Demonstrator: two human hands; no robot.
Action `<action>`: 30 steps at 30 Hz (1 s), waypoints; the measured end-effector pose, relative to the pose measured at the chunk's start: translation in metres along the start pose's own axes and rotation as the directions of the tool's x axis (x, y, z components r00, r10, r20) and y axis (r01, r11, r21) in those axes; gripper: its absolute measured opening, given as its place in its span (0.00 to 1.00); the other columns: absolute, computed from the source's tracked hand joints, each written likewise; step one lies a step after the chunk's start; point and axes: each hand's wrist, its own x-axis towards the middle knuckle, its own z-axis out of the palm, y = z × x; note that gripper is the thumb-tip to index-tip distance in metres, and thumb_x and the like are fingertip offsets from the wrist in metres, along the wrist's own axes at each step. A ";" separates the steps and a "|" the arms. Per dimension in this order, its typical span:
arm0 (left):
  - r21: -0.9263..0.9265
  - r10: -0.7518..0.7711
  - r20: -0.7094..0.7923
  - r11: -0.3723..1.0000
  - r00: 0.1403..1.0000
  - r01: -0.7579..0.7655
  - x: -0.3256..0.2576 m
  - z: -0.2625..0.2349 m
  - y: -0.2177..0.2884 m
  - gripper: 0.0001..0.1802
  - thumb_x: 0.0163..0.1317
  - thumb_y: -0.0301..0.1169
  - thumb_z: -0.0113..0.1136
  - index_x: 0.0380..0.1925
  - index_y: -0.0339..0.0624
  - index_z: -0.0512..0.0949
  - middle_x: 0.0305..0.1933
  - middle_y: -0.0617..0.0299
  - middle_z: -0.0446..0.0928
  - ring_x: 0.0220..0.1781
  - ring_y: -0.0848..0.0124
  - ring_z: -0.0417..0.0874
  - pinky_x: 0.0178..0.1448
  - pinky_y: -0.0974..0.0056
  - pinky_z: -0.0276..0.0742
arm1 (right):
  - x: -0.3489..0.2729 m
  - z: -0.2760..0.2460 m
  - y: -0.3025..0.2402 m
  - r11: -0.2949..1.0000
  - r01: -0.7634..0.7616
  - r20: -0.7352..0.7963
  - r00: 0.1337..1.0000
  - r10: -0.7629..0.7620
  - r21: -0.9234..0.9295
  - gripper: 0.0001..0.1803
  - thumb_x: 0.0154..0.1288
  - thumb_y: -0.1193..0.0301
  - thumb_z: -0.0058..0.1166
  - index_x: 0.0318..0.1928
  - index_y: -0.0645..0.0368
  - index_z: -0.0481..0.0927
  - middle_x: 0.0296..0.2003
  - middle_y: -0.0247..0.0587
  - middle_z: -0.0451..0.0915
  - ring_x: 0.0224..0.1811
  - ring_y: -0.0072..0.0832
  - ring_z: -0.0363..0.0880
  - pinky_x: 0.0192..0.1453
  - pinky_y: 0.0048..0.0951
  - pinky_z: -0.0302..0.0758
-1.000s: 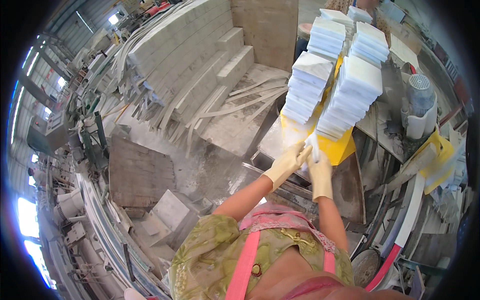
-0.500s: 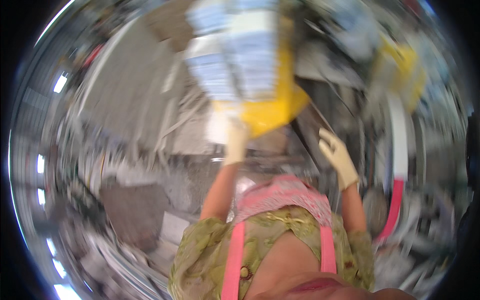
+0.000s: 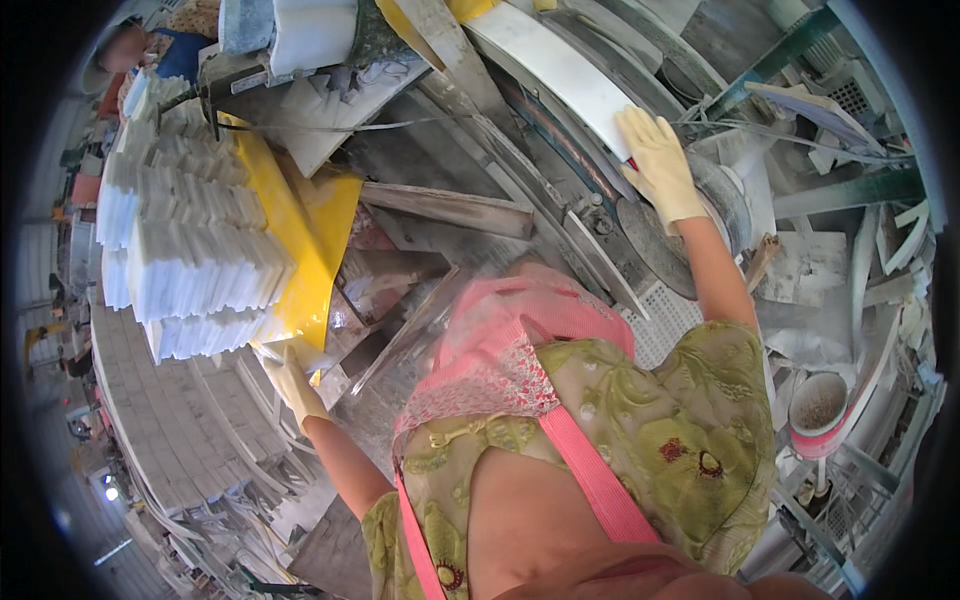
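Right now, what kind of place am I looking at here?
Most likely a stone-cutting workshop. Stacks of white cut strips sit on a yellow tray by the gloved left hand, the gloved right hand rests on a long white slab, and offcuts litter the floor.

One head-worn fisheye view looks steeply down, close over the person's chest (edges bend).
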 end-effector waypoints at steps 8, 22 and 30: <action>0.065 -0.018 0.013 0.998 1.000 0.017 0.004 -0.007 -0.009 0.36 0.65 0.30 0.61 0.71 0.30 0.61 0.64 0.44 0.74 0.59 0.55 0.80 0.60 0.56 0.78 | 0.024 0.033 0.008 0.998 0.015 -0.052 0.999 -0.012 0.067 0.36 0.67 0.61 0.57 0.72 0.58 0.65 0.70 0.45 0.69 0.74 0.35 0.65 0.79 0.45 0.57; 0.220 0.060 -0.086 0.975 0.994 -0.040 0.028 -0.010 -0.042 0.46 0.59 0.34 0.65 0.74 0.29 0.57 0.67 0.35 0.72 0.65 0.51 0.79 0.66 0.56 0.76 | 0.104 0.023 -0.013 0.955 0.234 0.125 0.969 -0.214 -0.181 0.47 0.59 0.66 0.64 0.76 0.62 0.57 0.75 0.46 0.61 0.79 0.37 0.57 0.82 0.43 0.52; 0.152 0.024 -0.052 0.988 0.998 -0.016 0.030 -0.012 -0.041 0.42 0.58 0.39 0.64 0.72 0.36 0.62 0.58 0.37 0.79 0.58 0.50 0.84 0.60 0.55 0.80 | 0.119 0.027 -0.005 0.945 0.316 0.028 0.949 -0.315 -0.086 0.36 0.62 0.68 0.59 0.70 0.62 0.64 0.67 0.51 0.70 0.72 0.42 0.67 0.75 0.42 0.64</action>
